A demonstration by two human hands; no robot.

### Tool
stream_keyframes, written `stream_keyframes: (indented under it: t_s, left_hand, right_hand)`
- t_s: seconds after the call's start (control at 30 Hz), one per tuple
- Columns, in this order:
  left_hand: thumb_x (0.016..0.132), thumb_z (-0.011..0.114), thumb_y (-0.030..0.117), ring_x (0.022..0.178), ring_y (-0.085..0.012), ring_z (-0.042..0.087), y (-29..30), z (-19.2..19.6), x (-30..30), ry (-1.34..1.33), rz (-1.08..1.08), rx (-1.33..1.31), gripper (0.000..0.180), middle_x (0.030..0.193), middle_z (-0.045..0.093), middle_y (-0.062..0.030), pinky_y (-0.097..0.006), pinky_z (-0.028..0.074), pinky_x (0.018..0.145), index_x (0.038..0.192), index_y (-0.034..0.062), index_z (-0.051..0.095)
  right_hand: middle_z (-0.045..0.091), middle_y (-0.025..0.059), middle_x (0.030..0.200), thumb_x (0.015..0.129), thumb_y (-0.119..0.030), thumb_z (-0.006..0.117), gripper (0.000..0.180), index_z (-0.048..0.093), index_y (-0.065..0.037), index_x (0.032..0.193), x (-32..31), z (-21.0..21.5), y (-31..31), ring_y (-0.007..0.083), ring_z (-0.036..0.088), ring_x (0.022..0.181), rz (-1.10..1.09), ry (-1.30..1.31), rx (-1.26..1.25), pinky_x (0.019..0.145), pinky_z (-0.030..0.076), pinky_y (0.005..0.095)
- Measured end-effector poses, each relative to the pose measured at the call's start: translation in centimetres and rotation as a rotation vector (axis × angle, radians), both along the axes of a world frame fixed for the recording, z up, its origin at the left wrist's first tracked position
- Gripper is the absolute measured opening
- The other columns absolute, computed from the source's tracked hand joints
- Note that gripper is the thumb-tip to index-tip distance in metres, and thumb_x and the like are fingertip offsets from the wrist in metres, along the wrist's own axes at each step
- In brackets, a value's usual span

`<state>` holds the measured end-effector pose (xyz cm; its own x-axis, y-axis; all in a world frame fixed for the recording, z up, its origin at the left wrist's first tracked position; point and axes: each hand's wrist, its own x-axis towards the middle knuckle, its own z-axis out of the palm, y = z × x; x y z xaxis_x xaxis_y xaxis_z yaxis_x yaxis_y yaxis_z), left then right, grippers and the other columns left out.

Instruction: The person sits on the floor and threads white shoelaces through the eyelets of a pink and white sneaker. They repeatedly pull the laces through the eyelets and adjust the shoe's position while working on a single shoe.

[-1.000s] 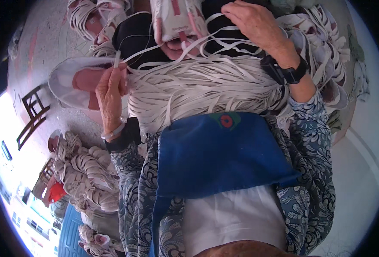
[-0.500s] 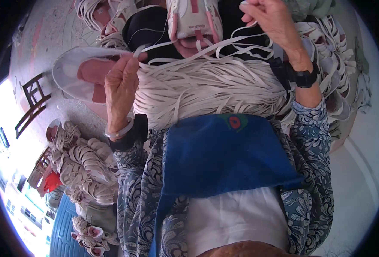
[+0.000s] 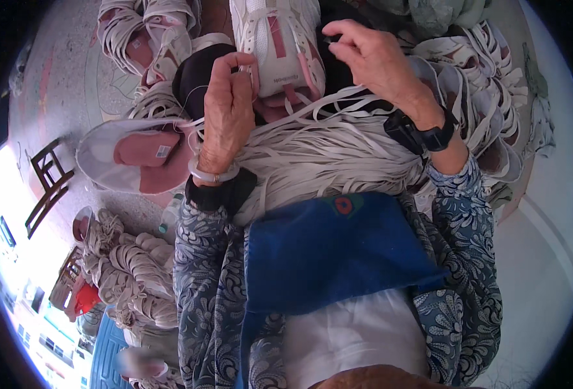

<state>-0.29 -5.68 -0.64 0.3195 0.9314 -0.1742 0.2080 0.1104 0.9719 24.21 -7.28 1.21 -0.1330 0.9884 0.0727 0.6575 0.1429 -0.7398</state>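
A white sneaker (image 3: 280, 48) with pink trim and a pink lining sits upright at the top middle, its tongue and heel opening towards me. My left hand (image 3: 230, 107) is at its left row of eyelets, thumb and forefinger bent together; what they pinch is hidden. To the right of the shoe, my right hand (image 3: 380, 65) is raised with its fingers curled into a pinch, and anything in it is too small to name. A thick bundle of flat white shoelaces (image 3: 332, 155) lies across my lap below the shoe.
At left rests a white shoe (image 3: 98, 155) with a pink insole. More laced shoes lie in piles at the upper left (image 3: 147, 45), right (image 3: 493, 97) and lower left (image 3: 131, 272). A dark wooden frame (image 3: 50, 185) stands on the floor. A blue cloth (image 3: 338, 259) covers my front.
My left hand has moved right and up to the sneaker's eyelets. My right hand has come lower and closer to the shoe. The laces stretched between the hands have dropped.
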Motion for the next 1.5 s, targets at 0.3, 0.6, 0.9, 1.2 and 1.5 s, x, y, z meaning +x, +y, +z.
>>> stream_keyframes:
  t_s: [0.3, 0.6, 0.9, 1.2, 1.5]
  left_hand:
    - [0.098, 0.048, 0.011, 0.052, -0.0033, 0.044, -0.3, 1.8, -1.1, -0.149, 0.209, -0.022, 0.018, 0.075, 0.053, 0.0011, -0.018, 0.036, 0.044, 0.11, 0.002, 0.058]
    - [0.096, 0.055, 0.016, 0.049, -0.0042, 0.044, 2.7, 4.7, -0.7, -0.124, 0.294, -0.037, 0.017, 0.069, 0.055, -0.0004, -0.019, 0.035, 0.042, 0.102, 0.0007, 0.059]
    - [0.088, 0.067, 0.025, 0.041, -0.0049, 0.045, 5.3, 1.9, 0.5, 0.071, 0.028, -0.118, 0.03, 0.054, 0.053, 0.0002, -0.022, 0.034, 0.037, 0.095, -0.002, 0.056]
    - [0.091, 0.065, 0.029, 0.041, -0.0037, 0.042, 5.3, 1.4, 0.3, 0.067, 0.01, -0.143, 0.03, 0.058, 0.051, 0.003, -0.019, 0.03, 0.037, 0.098, 0.0002, 0.058]
    - [0.091, 0.065, 0.029, 0.04, -0.0042, 0.04, 5.1, 1.4, 0.6, 0.079, -0.019, -0.097, 0.03, 0.058, 0.051, 0.0025, -0.019, 0.03, 0.037, 0.099, 0.0011, 0.058]
  right_hand:
    - [0.061, 0.0061, 0.083, 0.089, -0.008, 0.06, 0.017, 0.064, -0.002, 0.105, 1.8, 2.2, 0.5, 0.02, 0.06, 0.064, 0.089, -0.332, 0.26, 0.058, 0.049, 0.0295]
    - [0.053, 0.0123, 0.081, 0.088, -0.006, 0.06, 0.009, 0.056, 0.002, 0.087, 0.8, 3.1, 1.1, 0.0283, 0.054, 0.068, 0.266, -0.448, 0.257, 0.062, 0.045, 0.0368]
    - [0.045, 0.0128, 0.077, 0.091, -0.006, 0.056, 0.012, 0.048, 0.002, 0.086, -2.2, 2.3, 4.5, 0.0279, 0.047, 0.068, 0.162, 0.099, 0.038, 0.065, 0.041, 0.0366]
    - [0.046, 0.0155, 0.075, 0.089, -0.004, 0.055, 0.015, 0.047, 0.003, 0.078, -3.2, 2.7, 5.6, 0.0306, 0.05, 0.069, 0.35, -0.169, 0.038, 0.063, 0.042, 0.0395]
    - [0.048, 0.0155, 0.069, 0.088, -0.004, 0.053, 0.013, 0.05, 0.005, 0.079, -3.0, 2.9, 5.6, 0.0302, 0.051, 0.064, 0.423, -0.3, 0.278, 0.061, 0.042, 0.0392]
